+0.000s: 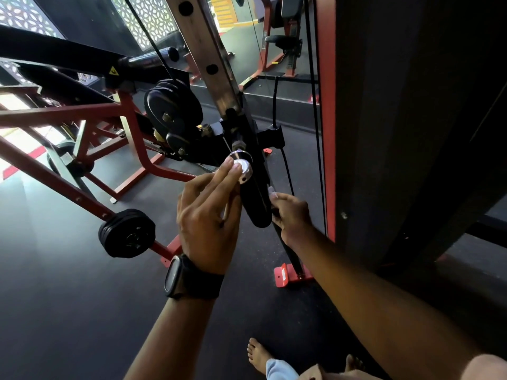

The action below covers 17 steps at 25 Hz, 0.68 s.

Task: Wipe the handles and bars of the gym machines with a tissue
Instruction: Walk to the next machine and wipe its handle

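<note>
A cable machine's black pulley carriage (255, 187) rides on a drilled metal upright (208, 58). My left hand (208, 212), with a black watch on its wrist, pinches the silver adjustment knob (242, 167) on that carriage with fingers and thumb. Behind the carriage's lower end, my right hand (290, 215) is curled around something; a small pale piece, possibly the tissue (272, 192), shows at its fingertips. The rest of what it holds is hidden.
A red-framed plate-loaded machine (90, 149) with black weight plates (127, 233) stands at the left. The red and black weight-stack tower (384, 133) fills the right. Black cables (315, 119) hang beside it. A red floor foot (290, 274) and my bare feet (259, 355) are below.
</note>
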### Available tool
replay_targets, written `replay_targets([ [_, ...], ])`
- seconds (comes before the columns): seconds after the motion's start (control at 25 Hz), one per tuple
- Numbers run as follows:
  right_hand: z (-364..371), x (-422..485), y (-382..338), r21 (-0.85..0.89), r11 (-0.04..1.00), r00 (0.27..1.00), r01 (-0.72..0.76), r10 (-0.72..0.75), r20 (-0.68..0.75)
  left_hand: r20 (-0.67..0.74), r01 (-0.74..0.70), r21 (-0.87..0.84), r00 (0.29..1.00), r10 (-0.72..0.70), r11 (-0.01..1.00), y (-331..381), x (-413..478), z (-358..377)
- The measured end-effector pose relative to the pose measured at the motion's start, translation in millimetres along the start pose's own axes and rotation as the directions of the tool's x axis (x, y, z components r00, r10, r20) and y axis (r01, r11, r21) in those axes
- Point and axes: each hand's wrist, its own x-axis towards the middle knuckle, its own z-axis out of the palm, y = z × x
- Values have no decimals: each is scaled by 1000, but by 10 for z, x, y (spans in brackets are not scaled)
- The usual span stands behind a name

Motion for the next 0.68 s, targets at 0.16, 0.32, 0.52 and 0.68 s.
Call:
replay_targets([
  [0.16, -77, -101, -64, -115, 991, 995, 72, -63, 78, -12, -7, -4, 1000, 7, 1000, -13, -5, 10],
  [0.32, -152, -232, 28, -106, 992, 984, 66, -48, 170, -21, -19, -8, 1000, 19, 1000, -19, 13, 29],
  [0.52, -213, -260, 27, -43, 999, 981, -29, 37, 190, -27, -24, -14, 999, 24, 1000, -31, -6, 27],
  [0.68, -254, -312, 106, 22, 997, 990, -69, 66, 126, -31, -20, -29, 999, 19, 999, -18, -7, 38],
])
